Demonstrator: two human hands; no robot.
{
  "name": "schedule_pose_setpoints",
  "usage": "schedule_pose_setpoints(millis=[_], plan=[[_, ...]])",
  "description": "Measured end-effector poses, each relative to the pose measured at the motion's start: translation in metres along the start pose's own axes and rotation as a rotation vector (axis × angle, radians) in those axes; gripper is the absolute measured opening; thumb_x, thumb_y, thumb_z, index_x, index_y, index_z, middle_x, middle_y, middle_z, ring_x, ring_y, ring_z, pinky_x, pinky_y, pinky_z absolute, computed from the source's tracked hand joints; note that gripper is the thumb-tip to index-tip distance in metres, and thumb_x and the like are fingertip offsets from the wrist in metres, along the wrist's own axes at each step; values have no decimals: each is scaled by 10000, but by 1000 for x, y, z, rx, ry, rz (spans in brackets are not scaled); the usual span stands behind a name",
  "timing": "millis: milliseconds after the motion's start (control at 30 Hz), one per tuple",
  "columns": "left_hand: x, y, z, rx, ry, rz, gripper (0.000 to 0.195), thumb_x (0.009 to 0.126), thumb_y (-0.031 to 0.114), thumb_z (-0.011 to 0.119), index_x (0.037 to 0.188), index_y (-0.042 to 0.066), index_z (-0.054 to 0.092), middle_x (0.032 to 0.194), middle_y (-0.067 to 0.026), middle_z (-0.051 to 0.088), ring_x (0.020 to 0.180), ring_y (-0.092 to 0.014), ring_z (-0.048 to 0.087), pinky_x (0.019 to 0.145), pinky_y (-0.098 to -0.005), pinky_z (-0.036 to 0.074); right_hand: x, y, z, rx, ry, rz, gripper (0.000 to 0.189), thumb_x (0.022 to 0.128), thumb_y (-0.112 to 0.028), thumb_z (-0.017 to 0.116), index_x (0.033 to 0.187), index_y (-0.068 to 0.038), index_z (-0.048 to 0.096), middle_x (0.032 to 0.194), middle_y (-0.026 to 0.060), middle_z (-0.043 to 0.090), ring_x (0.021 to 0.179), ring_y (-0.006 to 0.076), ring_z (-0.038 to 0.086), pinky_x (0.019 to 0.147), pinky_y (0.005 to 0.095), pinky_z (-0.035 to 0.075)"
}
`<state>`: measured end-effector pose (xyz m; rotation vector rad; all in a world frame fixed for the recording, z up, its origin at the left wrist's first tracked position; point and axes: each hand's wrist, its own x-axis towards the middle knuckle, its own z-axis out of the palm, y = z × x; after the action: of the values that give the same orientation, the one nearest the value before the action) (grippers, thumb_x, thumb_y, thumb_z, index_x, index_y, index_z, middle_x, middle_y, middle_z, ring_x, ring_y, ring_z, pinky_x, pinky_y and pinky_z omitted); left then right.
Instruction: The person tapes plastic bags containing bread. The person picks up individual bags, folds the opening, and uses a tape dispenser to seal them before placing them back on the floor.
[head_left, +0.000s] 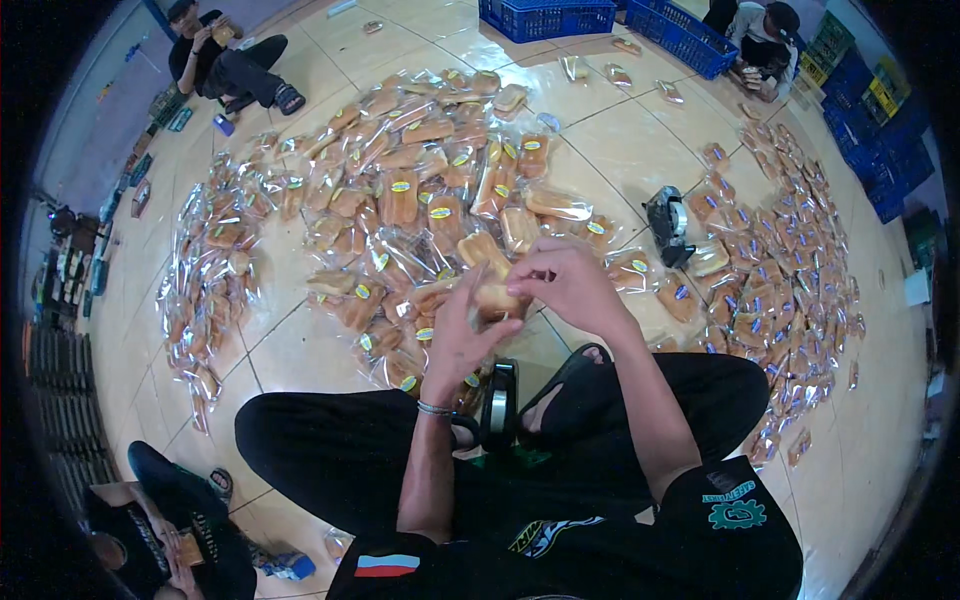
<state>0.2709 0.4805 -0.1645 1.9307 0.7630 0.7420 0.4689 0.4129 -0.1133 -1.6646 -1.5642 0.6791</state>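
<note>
In front of me both hands are at a bread roll in clear plastic (499, 298). My left hand (465, 326) has its thumb and fingers around the roll's left side. The fingertips of my right hand (559, 281) pinch at its upper right side. Just beyond lies a heap of plastic-bagged bread (442, 214), many bags bearing yellow oval stickers. A black tape dispenser or labeller (499, 405) stands between my crossed legs, and a similar black device (667, 226) lies to the right of the heap.
Bagged bread with blue labels (780, 285) spreads at the right; another row of bagged bread (217, 277) lies left. Three people sit nearby: one (225, 64) upper left, one (761, 49) upper right, one (172, 532) lower left. Blue plastic crates (547, 21) stand at the far side.
</note>
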Motion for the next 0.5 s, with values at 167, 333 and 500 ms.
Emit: schedule_pose_setpoints(millis=[167, 333, 500], plan=[[5, 13, -8, -721, 136, -202, 852, 810, 20, 828, 1515, -6, 351, 1259, -140, 637, 1084, -187, 663, 947, -321, 545, 3, -5, 28, 671, 345, 75, 685, 858, -143, 809, 1453, -44, 484, 1124, 79, 678, 1052, 154, 659, 867, 325, 548], [4, 13, -7, -668, 357, -142, 782, 893, -15, 735, 1544, 5, 301, 1174, -145, 676, 1026, -171, 679, 860, -285, 563, 1, -10, 68, 687, 190, 53, 838, 860, -149, 814, 1544, -31, 343, 1255, 121, 643, 1032, 161, 669, 847, 309, 558], [1, 21, -7, -687, 527, -153, 847, 923, -43, 685, 1605, 35, 189, 1168, -170, 682, 956, -150, 693, 773, -240, 561, -3, -17, 95, 573, 392, 56, 799, 898, -151, 768, 1550, 2, 332, 1218, 149, 656, 959, 174, 680, 795, 308, 547]])
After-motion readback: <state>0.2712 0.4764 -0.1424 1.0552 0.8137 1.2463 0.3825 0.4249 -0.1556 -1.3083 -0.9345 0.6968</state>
